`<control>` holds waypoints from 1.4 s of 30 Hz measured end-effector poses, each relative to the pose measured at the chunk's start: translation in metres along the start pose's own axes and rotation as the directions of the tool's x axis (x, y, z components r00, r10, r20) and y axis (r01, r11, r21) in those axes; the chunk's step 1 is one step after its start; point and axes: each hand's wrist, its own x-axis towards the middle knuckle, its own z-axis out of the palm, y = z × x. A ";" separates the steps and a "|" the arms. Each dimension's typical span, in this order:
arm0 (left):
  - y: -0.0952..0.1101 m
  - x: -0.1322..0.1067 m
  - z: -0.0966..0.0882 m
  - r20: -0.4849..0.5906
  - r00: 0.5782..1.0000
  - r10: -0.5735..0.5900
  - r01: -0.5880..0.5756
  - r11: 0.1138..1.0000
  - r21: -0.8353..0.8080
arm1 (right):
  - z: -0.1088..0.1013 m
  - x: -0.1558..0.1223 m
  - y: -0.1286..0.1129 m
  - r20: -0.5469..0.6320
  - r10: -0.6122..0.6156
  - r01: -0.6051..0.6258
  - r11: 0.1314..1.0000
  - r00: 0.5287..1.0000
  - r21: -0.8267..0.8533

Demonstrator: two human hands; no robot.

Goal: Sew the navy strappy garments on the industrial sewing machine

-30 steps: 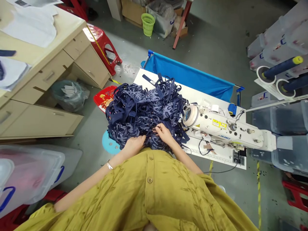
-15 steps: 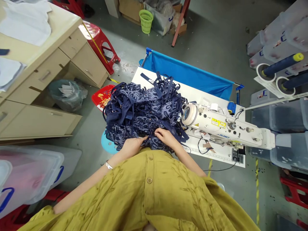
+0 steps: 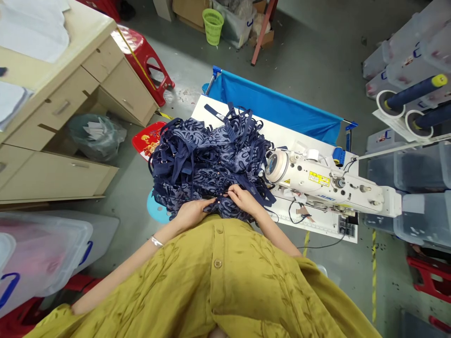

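A big heap of navy patterned bras (image 3: 197, 159), with loose straps and bands, covers the left part of the white sewing table. At its near edge, close to my body, my left hand (image 3: 192, 213) is closed on the bra (image 3: 225, 206) there, thumb pointing right. My right hand (image 3: 243, 198) pinches the same bra near its middle, thumb and forefinger together by a small shiny dot. The fingertips of both hands are a short gap apart. Folds of fabric hide most of the left fingers.
Right of the heap stands a white sewing machine (image 3: 324, 183). A blue cloth trough (image 3: 275, 105) hangs along the table's far edge. Thread cones (image 3: 416, 96) rise at the right. A wooden desk (image 3: 105, 84) and plastic bins (image 3: 45, 253) are on the left, with a red stool (image 3: 148, 61) beyond.
The right hand has shifted very slightly, still pinching the bra. The left hand keeps its hold. The whole view has moved a little; the heap looks the same.
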 end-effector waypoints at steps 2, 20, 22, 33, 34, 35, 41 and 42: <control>-0.002 0.001 0.001 -0.017 1.000 0.013 -0.013 1.000 -0.026 | 0.002 -0.001 -0.001 0.053 0.019 -0.014 0.995 0.998 -0.102; 0.000 0.008 0.005 0.037 0.993 0.113 -0.110 0.991 -0.072 | 0.010 -0.013 0.018 0.029 -0.061 0.061 0.998 0.998 -0.007; 0.001 0.007 0.004 0.033 0.993 0.112 -0.110 0.992 -0.068 | 0.013 -0.010 0.018 0.034 -0.083 0.083 0.996 0.996 -0.020; 0.003 0.005 0.006 0.015 0.996 0.085 -0.085 0.996 0.020 | 0.012 0.003 0.004 -0.233 0.059 0.004 0.965 0.971 0.261; 0.004 0.004 0.006 0.011 0.998 0.065 -0.065 0.997 0.037 | 0.010 0.004 0.003 -0.264 0.083 -0.005 0.959 0.961 0.282; 0.005 0.004 0.006 0.009 0.999 0.052 -0.052 0.997 0.056 | 0.008 0.006 0.002 -0.269 0.084 -0.010 0.964 0.959 0.266; 0.015 0.004 -0.007 -0.098 0.981 0.166 -0.139 0.961 0.241 | 0.011 0.009 -0.005 -0.082 0.138 -0.141 0.990 0.987 -0.029; 0.015 0.005 -0.009 -0.137 0.967 0.217 -0.169 0.940 0.296 | 0.011 0.008 -0.005 -0.059 0.143 -0.144 0.990 0.988 -0.014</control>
